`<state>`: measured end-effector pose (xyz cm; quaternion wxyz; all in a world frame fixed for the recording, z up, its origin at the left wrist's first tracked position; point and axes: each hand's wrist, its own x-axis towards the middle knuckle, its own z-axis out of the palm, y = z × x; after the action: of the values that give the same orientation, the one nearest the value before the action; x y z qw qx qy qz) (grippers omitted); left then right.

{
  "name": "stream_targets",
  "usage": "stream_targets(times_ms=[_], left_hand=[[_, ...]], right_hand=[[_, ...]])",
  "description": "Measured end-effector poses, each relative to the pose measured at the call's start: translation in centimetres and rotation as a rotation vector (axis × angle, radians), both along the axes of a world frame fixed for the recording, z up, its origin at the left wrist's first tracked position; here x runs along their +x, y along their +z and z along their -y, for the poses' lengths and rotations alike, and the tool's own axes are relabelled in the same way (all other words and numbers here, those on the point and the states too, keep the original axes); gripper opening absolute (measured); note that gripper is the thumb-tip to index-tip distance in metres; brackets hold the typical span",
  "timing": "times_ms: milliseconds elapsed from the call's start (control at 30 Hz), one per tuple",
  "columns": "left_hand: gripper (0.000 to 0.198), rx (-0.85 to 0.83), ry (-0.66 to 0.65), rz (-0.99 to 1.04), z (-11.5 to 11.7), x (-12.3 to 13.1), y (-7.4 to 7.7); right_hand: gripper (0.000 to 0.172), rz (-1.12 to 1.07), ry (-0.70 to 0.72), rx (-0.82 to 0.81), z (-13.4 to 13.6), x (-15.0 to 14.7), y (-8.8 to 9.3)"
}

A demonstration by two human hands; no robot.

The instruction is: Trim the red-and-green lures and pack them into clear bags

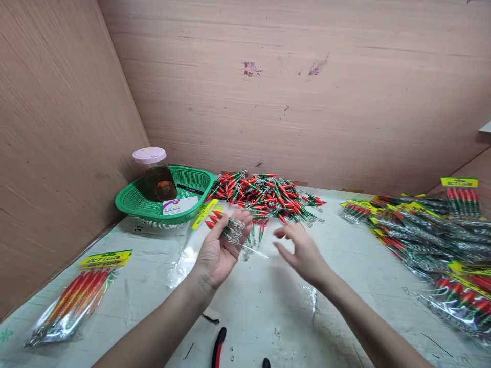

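My left hand [219, 249] is raised palm up over the table and holds a small bunch of red-and-green fishing lures [230, 227] across its fingers, their metal ends hanging down. A clear plastic bag with a yellow header [199, 225] lies under and behind that hand. My right hand [301, 250] hovers just right of the bunch, fingers spread and holding nothing. Behind both hands lies a big loose pile of the same lures [268, 197].
A green basket [195, 202] at the back left holds a jar with a pink lid [155, 174] and a card. One filled lure packet [72, 301] lies front left; several filled packets [433, 235] are heaped at right. Red-handled pliers [218, 347] lie at the near edge.
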<state>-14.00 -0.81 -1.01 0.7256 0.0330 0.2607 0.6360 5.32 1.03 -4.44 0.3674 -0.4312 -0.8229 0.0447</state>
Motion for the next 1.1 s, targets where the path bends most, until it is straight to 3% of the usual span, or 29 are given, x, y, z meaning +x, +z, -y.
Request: stream_targets(times_ms=[133,267,400,600,700,800,933,1100], left_hand=[[0.024,0.026,0.092,-0.004,-0.8,-1.1,0.2],[0.021,-0.014,0.067,-0.016,-0.7,-0.8,0.0],[0.018,-0.056,0.029,-0.028,-0.5,-0.3,-0.3],[0.017,-0.067,-0.087,-0.062,0.0,0.5,-1.0],[0.016,-0.068,-0.144,-0.089,0.6,1.0,-1.1],[0.014,-0.075,-0.197,-0.101,1.2,1.5,-0.9],[0.013,-0.057,-0.274,-0.123,1.9,1.8,-0.4],[0.019,-0.04,-0.337,-0.146,2.4,2.1,-0.5]], right_hand=[[0.02,0.141,0.074,-0.104,-1.2,-2.1,-3.7],[0.02,0.157,0.035,-0.135,-1.3,-2.8,-4.8],[0.018,0.114,0.064,-0.155,0.7,-0.3,-2.3],[0.016,0.013,0.162,-0.128,6.8,5.2,6.4],[0.023,0.07,0.324,-0.179,8.6,5.5,9.1],[0.029,0.158,0.383,-0.171,8.8,3.8,9.1],[0.025,0.168,0.297,0.017,7.6,1.3,7.2],[0.019,0.221,0.161,0.251,6.8,0.5,6.0]])
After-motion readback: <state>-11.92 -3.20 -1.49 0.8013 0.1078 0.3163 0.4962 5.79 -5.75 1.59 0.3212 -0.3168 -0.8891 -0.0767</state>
